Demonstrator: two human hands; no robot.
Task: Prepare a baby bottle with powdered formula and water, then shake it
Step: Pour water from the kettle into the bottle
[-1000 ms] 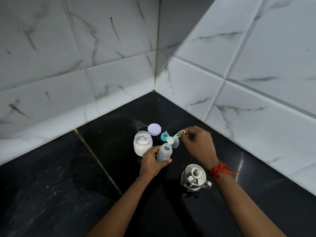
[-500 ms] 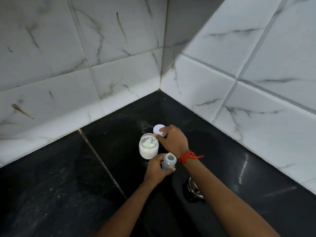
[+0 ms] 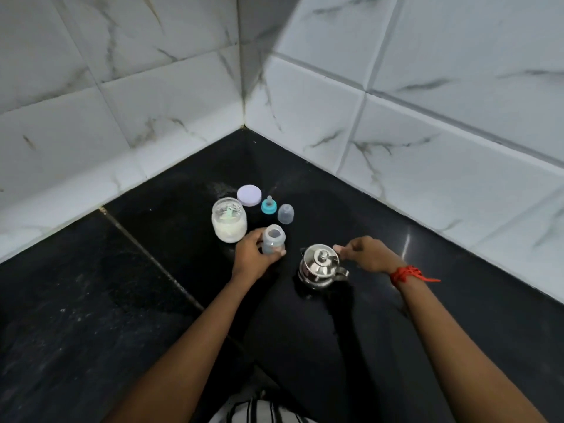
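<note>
Fingers of my left hand (image 3: 250, 254) curl round the small bottle (image 3: 273, 239), thumb on the near side, holding it upright on the black counter (image 3: 152, 300) with its mouth open and uncapped. Just to its left, almost touching my knuckles, stands the glass jar (image 3: 229, 219) of white powder, also open, with the pale scoop (image 3: 229, 211) lying inside on top of the powder. Behind the jar lies its lilac lid (image 3: 249, 195), flat on the counter. Beside that sits the teal teat ring (image 3: 269, 206), teat pointing up, and next to it the clear cap (image 3: 286, 214), both apart from the bottle. My right hand (image 3: 369, 253) is at the far right edge of the steel kettle (image 3: 319, 265), fingers bent with their tips against its rim. I cannot tell whether they actually grip it. The kettle stands near the bottle on its right with its lid on, its handle towards me and to the right. A red thread (image 3: 406, 274) is tied round my right wrist. White marbled tiles (image 3: 427, 148) meet in the corner behind it all.
</note>
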